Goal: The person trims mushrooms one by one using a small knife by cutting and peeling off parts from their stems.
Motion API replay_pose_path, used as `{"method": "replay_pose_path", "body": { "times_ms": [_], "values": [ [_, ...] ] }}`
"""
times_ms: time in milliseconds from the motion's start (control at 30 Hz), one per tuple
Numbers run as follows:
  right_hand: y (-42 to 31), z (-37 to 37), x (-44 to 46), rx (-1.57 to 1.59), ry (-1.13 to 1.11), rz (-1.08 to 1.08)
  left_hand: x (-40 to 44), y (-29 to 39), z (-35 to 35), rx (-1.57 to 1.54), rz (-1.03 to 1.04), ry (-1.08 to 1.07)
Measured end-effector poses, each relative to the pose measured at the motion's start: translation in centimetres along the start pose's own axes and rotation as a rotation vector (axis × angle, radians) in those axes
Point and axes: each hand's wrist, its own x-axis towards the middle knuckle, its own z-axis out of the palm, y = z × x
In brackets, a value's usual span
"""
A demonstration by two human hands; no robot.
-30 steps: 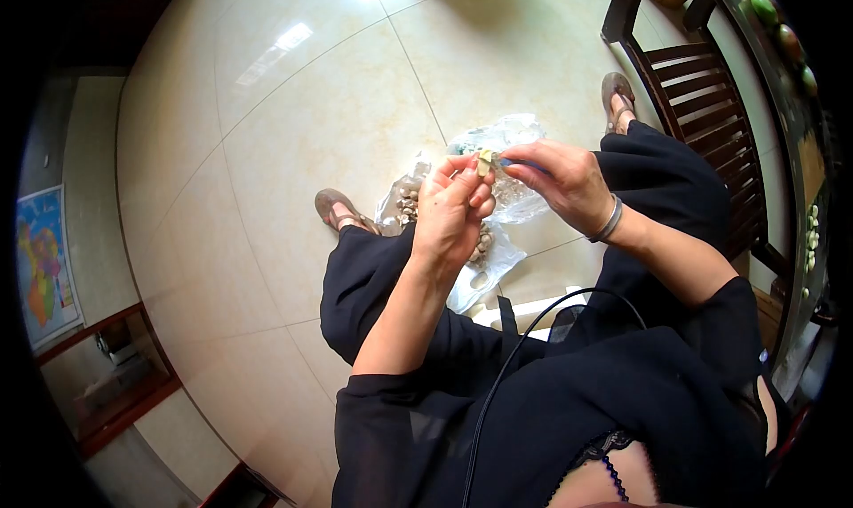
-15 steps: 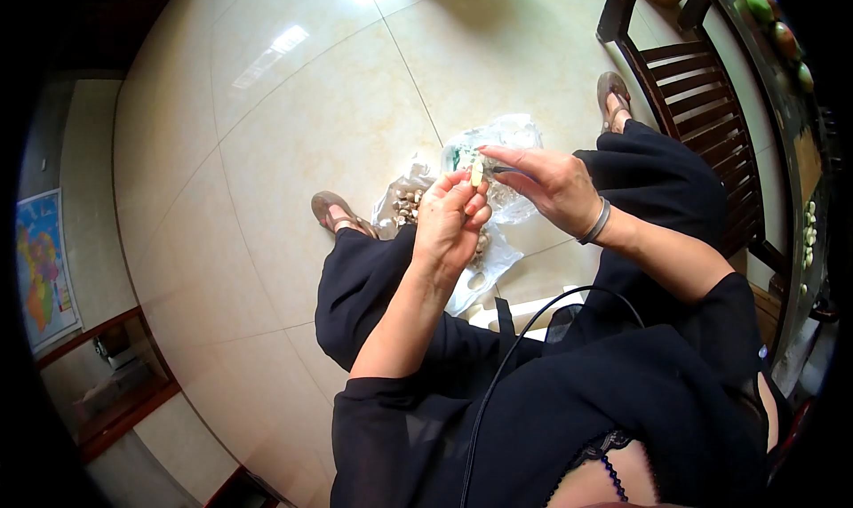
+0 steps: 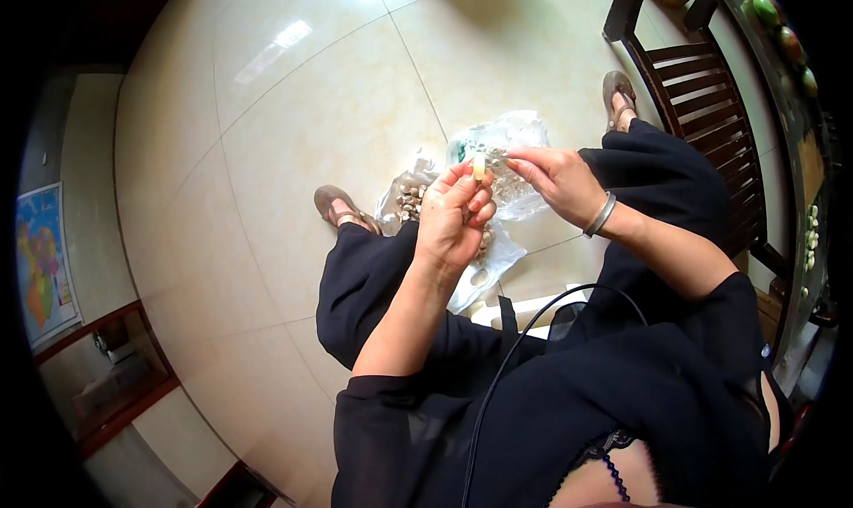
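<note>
My left hand (image 3: 456, 210) is closed, pinching a small pale-yellow piece (image 3: 479, 167) upright between thumb and fingertips. Just to its right, my right hand (image 3: 560, 184), with a silver bracelet at the wrist, has its thumb and fingers pressed together. Whatever lies in that pinch is too small to name. Beneath the hands, a clear plastic bag (image 3: 526, 208) lies on the floor with pale scraps on it. A white plastic bag (image 3: 491, 261) partly hidden behind my left hand holds small brown-and-white pieces (image 3: 411, 200).
My knees and sandalled feet (image 3: 333, 202) frame the bags on the tiled floor (image 3: 293, 179). A dark slatted wooden chair (image 3: 706, 90) stands at the right, beside a table edge with fruit (image 3: 766, 10) and pale pieces (image 3: 811, 232). A black cable (image 3: 524, 328) crosses my lap.
My right hand has drawn a little away from the yellow piece, its spread thumb and fingers now closed into a pinch. My left hand stays nearly in place. The view has shifted slightly.
</note>
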Motion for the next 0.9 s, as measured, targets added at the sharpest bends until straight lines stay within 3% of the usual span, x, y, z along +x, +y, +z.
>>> {"method": "replay_pose_path", "body": {
  "times_ms": [100, 200, 300, 400, 733, 900],
  "values": [
    [-0.3, -0.3, 0.0, -0.024, -0.012, -0.016, 0.1, 0.0, 0.2, 0.031, 0.013, -0.011],
    [-0.8, -0.6, 0.1, 0.141, 0.0, 0.05, 0.1, 0.1, 0.4, 0.048, 0.016, -0.02],
    [-0.3, -0.5, 0.1, 0.538, -0.088, 0.113, 0.1, -0.1, 0.7, 0.084, 0.042, -0.025],
    [-0.4, -0.9, 0.2, 0.621, -0.096, 0.173, 0.2, -0.1, 1.0, 0.163, 0.087, -0.008],
    [-0.8, -1.3, 0.9, 0.559, 0.063, -0.016, 0.1, -0.2, 1.8, 0.438, 0.236, -0.042],
    [-1.5, -2.0, 1.0, 0.254, 0.068, -0.087, -0.1, -0.3, 2.1, 0.521, 0.264, -0.001]
  ]
}}
